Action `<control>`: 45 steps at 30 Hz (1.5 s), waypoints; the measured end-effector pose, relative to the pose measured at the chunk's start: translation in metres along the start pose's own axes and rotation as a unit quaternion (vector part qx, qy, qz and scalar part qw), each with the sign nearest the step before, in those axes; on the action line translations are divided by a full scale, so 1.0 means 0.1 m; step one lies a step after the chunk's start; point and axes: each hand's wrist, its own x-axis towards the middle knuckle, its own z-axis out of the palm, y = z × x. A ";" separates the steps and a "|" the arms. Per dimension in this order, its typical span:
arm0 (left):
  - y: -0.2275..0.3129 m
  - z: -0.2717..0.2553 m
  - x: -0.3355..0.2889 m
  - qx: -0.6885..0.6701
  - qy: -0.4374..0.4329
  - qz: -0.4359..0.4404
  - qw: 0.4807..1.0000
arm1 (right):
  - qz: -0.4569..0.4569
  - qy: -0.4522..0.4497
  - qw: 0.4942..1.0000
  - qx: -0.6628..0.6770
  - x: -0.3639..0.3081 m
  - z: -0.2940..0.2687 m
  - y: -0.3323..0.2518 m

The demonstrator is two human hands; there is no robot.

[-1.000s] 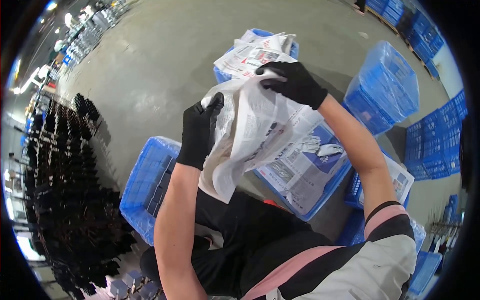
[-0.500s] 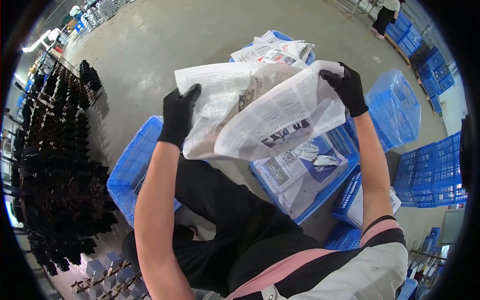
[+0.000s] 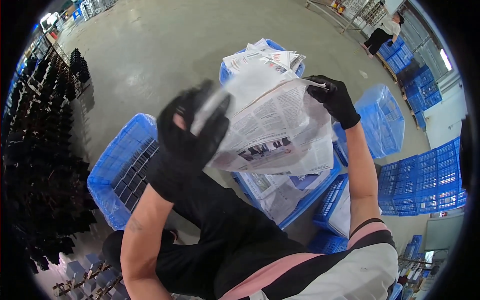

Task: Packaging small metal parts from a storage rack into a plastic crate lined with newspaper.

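A large printed newspaper sheet (image 3: 280, 125) stretches between my two black-gloved hands, bent over in front of me. My right hand (image 3: 336, 100) pinches its upper right corner. Raised closer to me at the sheet's left edge, my left hand (image 3: 187, 135) is blurred by motion; a pale strip of paper runs between its thumb and fingers. Beneath the sheet is a blue crate (image 3: 290, 220) with newspaper lying over it, partly hidden. To the left stands a blue crate lined with clear plastic (image 3: 105, 192), holding rows of dark rectangular pieces (image 3: 131, 179).
Beyond the sheet, a blue basket (image 3: 224, 75) is heaped with folded newspapers (image 3: 262, 54). A plastic-covered crate (image 3: 382, 122) and stacked blue crates (image 3: 420, 177) stand at right. Racks of dark parts (image 3: 45, 165) line the left. Far right, another person (image 3: 384, 32) stands by crates.
My left hand has come up and nearer to me, bringing the sheet's left edge over. My right hand has dropped slightly. The plastic-lined crate's contents now show more.
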 end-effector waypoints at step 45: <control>-0.28 0.86 -0.47 -0.374 -0.341 -0.401 0.764 | -0.012 -0.063 0.997 0.037 0.05 0.49 0.43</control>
